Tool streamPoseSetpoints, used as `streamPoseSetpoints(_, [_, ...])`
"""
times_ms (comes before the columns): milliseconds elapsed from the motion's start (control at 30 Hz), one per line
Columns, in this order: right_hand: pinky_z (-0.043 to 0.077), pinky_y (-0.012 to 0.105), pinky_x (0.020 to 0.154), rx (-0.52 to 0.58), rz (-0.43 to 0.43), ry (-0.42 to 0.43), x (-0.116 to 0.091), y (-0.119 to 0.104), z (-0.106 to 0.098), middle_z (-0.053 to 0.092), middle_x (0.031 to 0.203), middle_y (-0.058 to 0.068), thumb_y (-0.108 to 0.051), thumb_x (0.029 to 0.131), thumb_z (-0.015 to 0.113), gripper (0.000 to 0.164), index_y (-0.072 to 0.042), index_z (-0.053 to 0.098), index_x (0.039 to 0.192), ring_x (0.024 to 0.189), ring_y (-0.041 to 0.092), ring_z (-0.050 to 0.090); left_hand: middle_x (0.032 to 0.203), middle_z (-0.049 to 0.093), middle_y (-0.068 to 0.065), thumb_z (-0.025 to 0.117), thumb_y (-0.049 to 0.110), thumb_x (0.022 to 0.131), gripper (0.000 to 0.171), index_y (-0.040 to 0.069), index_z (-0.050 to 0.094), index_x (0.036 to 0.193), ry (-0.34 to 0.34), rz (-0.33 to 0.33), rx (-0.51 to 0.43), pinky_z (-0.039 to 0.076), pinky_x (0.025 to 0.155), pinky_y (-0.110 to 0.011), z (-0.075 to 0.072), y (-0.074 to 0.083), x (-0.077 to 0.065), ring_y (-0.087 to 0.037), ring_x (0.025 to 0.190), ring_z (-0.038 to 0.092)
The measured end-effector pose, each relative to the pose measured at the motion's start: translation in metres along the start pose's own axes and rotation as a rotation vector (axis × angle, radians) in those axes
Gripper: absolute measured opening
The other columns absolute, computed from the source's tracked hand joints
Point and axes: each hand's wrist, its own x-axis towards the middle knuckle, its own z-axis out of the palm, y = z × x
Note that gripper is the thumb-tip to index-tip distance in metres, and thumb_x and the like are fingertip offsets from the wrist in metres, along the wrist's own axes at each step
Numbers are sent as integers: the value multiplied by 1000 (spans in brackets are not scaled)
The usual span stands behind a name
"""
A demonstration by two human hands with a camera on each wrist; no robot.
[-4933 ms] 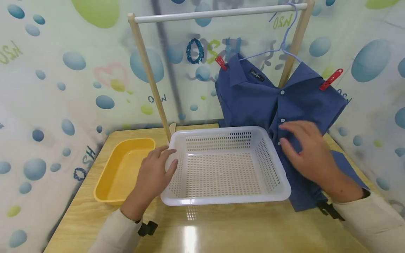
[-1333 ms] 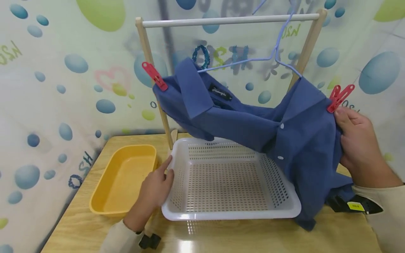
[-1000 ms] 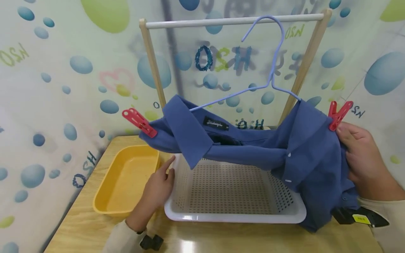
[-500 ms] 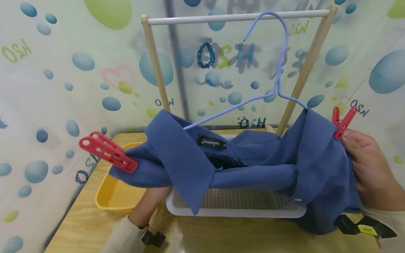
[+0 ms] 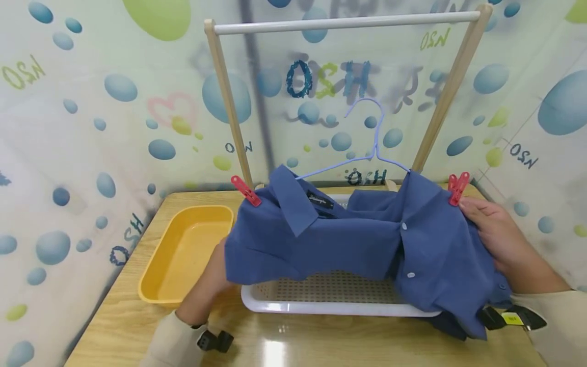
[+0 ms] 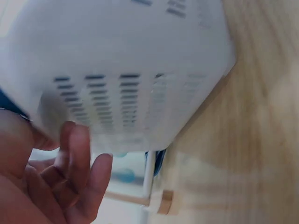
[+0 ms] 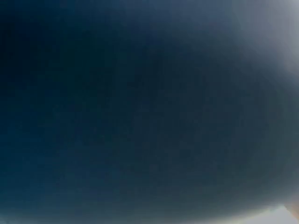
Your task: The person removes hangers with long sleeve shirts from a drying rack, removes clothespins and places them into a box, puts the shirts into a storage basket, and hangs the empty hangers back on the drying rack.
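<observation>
A blue collared shirt (image 5: 348, 250) on a lilac hanger (image 5: 377, 137) spreads over the white perforated basket (image 5: 339, 307). Red clothespins sit at both shoulders, the left clothespin (image 5: 246, 191) and the right clothespin (image 5: 457, 188). My right hand (image 5: 497, 234) grips the shoulder cloth just under the right clothespin. Dark blue cloth (image 7: 140, 116) fills the right wrist view. At the basket's left end is my left hand (image 5: 219, 267), its fingers hidden behind the shirt in the head view. The left wrist view shows its fingers (image 6: 79, 154) loosely bent by the basket's outer wall (image 6: 117, 56).
A yellow basin (image 5: 151, 293) stands left of the basket on the wooden table (image 5: 321, 346). Behind, a rack with wooden posts (image 5: 229, 102) carries a white rail (image 5: 339, 23). A patterned sheet hangs around the table.
The hanger's hook has come off the rail and dropped well below it. My right hand took the shirt's shoulder and brought it leftward over the basket. My left hand stays by the basket.
</observation>
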Motion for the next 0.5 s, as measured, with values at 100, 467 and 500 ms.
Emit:
streamPoseSetpoints(100, [56,21,64,-88,39,2,6,7,-4,75,96,-7,-13,108,41,35,-20,76,111,76,6,70,100,71,-12,57,19,99,25,7,65,118,-29,-135,-12,52,75,-36,-17,35,6,-21,87,64])
streamPoseSetpoints(467, [51,16,68,-522,111,32,22,24,-8,70,95,-22,-21,107,47,30,-36,72,103,82,-3,62,104,70,-14,36,39,109,45,13,57,139,98,-184,-187,54,81,-32,-21,53,8,-27,95,66])
streamPoseSetpoints(500, [51,16,68,-560,115,32,22,25,-8,69,94,-22,-23,107,47,29,-36,72,103,81,-3,62,106,71,-14,38,42,108,47,15,53,143,88,-184,-184,53,83,-33,-19,54,9,-26,96,66])
